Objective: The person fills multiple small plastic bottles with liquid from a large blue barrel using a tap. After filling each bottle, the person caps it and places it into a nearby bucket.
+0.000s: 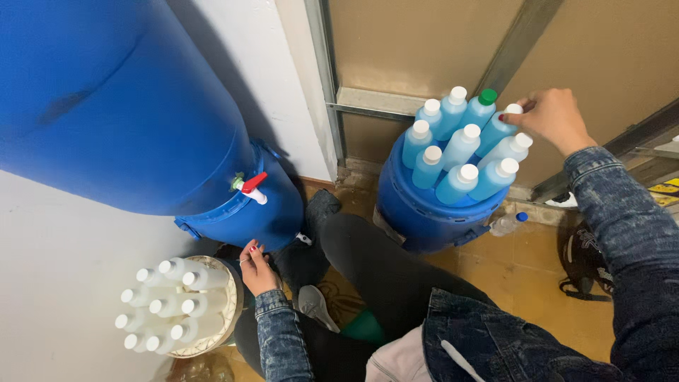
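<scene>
Right hand (pixel 553 115) grip pinching white-capped blue bottle (pixel 499 127); left hand (pixel 257 269) loosely curled, empty

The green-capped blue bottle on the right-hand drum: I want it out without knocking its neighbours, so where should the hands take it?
Grip the green-capped bottle by its cap and neck, coming from above. It stands upright, hemmed in by white-capped bottles on the drum, so only its top is free. The right hand is already beside it.

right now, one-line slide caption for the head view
Right hand grips a capped blue bottle among bottles atop a blue drum; left hand rests below the tapped barrel.
</scene>
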